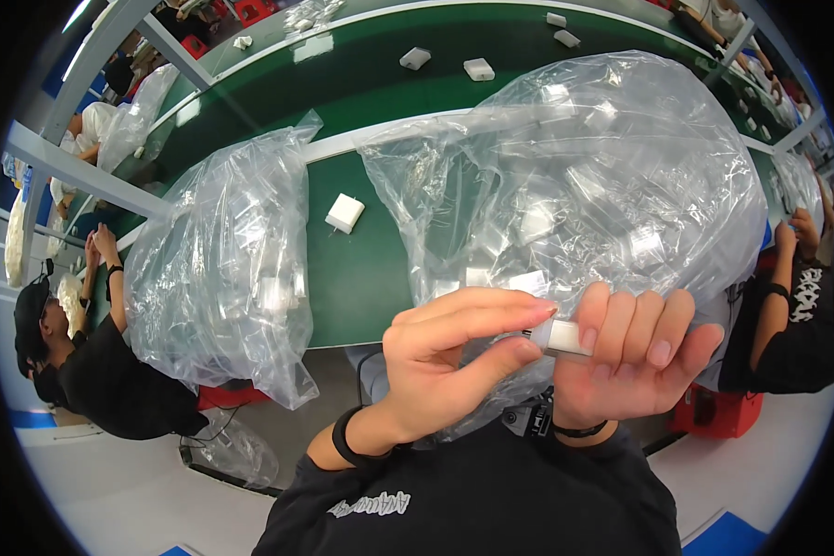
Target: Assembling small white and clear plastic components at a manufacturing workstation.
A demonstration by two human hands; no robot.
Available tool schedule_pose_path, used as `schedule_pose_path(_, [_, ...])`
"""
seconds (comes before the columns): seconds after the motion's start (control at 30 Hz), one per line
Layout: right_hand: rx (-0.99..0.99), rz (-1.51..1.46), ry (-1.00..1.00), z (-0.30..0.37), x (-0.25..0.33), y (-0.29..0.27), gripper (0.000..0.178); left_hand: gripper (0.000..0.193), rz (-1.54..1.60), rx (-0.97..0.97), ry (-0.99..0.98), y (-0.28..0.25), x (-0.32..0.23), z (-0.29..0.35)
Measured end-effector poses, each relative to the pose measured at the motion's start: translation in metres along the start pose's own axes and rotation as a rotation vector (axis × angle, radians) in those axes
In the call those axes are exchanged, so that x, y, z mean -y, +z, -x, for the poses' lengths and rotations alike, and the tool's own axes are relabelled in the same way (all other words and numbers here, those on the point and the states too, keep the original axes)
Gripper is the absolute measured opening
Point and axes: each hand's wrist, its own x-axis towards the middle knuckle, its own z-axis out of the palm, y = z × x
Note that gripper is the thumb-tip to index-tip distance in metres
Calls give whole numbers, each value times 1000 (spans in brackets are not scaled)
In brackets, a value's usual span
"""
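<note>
Both my hands are raised in front of my chest, around a small white block [567, 337] that looks like a power adapter. My left hand [440, 361] pinches its left end between thumb and fingertips, where a greyish piece with dark print shows. The other end lies in the curled fingers of my right hand [625, 357], palm turned up, which hide much of it. Just behind my hands is a large clear plastic bag [676, 176] with several white blocks inside. A similar single white block [345, 213] lies on the green table left of that bag.
A second clear bag [222, 250] of white pieces hangs over the table's near edge at left. Beyond a pale rail runs a green belt [361, 88] with scattered white blocks [479, 69]. Metal frame posts [83, 171] stand at left. Co-workers [111, 361] sit close on both sides.
</note>
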Motion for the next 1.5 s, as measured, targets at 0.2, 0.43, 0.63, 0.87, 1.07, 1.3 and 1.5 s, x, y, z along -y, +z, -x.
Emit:
schedule_pose_path(0.2, [87,9,45,5,-1,-3,52,21,-69,56,39,-7,-3,-6])
schedule_pose_path(0.43, [119,-137,182,3,1,-11,52,24,-8,52,111,-4,1,-1])
schedule_pose_path(0.63, [-196,68,105,-7,-16,-4,53,18,389,-101,-536,-12,-2,-9])
schedule_pose_path(0.87, [835,-91,382,-37,15,-28,53,21,617,84,-874,-7,4,-11])
schedule_pose_path(1.07, [75,-123,213,-7,-5,-8,33,35,-2,-60,55,-3,14,6])
schedule_pose_path(1.3, [154,88,111,-1,0,-8,40,36,79,-17,-86,0,14,9])
schedule_pose_path(1.5, [56,-13,42,11,-4,-9,47,29,13,-16,30,0,20,10])
